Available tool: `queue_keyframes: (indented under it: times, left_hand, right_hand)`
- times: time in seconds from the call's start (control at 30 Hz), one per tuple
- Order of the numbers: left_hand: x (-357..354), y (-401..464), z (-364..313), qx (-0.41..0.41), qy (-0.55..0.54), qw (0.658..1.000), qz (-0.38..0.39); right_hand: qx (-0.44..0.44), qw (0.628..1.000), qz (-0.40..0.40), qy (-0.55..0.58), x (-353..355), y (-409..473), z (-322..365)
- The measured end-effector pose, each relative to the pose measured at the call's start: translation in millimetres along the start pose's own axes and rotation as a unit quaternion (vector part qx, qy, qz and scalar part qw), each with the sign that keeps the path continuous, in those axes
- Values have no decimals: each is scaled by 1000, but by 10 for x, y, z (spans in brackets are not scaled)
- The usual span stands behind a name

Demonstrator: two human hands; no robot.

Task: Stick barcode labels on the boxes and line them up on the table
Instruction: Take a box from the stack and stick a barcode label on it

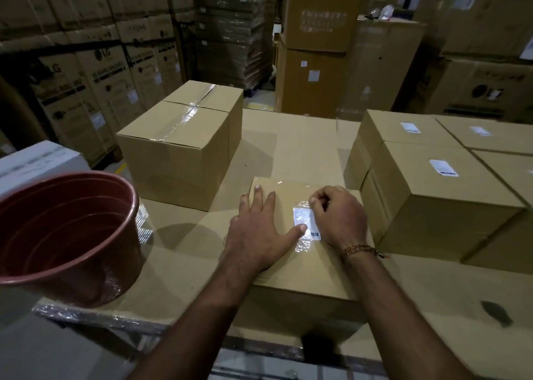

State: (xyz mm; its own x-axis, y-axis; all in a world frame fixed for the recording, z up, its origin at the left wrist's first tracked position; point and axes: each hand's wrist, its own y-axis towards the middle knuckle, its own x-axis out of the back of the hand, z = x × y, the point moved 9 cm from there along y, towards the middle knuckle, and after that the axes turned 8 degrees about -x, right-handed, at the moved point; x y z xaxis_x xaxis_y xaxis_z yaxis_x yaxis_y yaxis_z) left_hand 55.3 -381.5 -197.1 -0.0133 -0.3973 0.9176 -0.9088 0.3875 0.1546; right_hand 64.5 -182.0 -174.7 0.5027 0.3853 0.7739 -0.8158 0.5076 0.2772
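A brown cardboard box (291,278) sits in front of me on the cardboard-covered table (302,137). On its top lies a white barcode label (302,218) under clear tape. My left hand (256,229) lies flat on the box top, its thumb pressing the label's lower edge. My right hand (339,215) is curled over the label's right side, its fingertips at the upper right corner. Labelled boxes (438,195) stand in rows at the right. One taped box with no label in sight (178,146) stands at the back left.
A reddish-brown plastic bucket (66,235) stands at the left on the table edge. A white carton (37,160) is behind it. Stacks of warehouse cartons (95,71) surround the table. A dark mark (497,312) lies on the table at the front right.
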Motion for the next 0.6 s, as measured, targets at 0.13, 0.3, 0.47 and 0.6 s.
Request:
queue_keyframes:
  times: [0.13, 0.3, 0.47, 0.6]
  left_hand:
    - [-13, -4, 3, 0, 0, 1000, -2]
    - [1, -5, -1, 1, -4, 1000, -7]
    - [11, -17, 2, 5, -3, 1000, -9]
    - [18, -20, -5, 4, -6, 1000, -10]
  right_hand:
    - [-2, 1000, 6, -1, -10, -1, -34]
    - [-8, 999, 18, 32, 11, -11, -36]
    - [-4, 998, 30, 60, 34, -33, -40]
    - [3, 997, 34, 67, 42, -34, -33]
